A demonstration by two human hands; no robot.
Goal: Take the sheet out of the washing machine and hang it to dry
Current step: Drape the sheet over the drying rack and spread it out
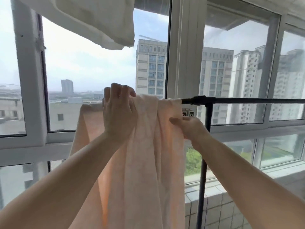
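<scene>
Sheet draped over rack bar, window behind; 2nd cloth at 11 o'clock; bar runs to 3 o'clock.

Bright, hazy daylight entered through the windows, backlighting the scene. Glare and reflections streaked the right panes. Wide-angle distortion bowed the frames at the edges; the overall image was slightly soft.

Both bare forearms reach forward and up from the lower corners. The left hand is raised higher, back toward the camera, with its fingers curled over the top of the gathered pale peach cotton sheet. The right hand sits lower and seems to pinch the sheet's right edge, thumb pointing left.
</scene>
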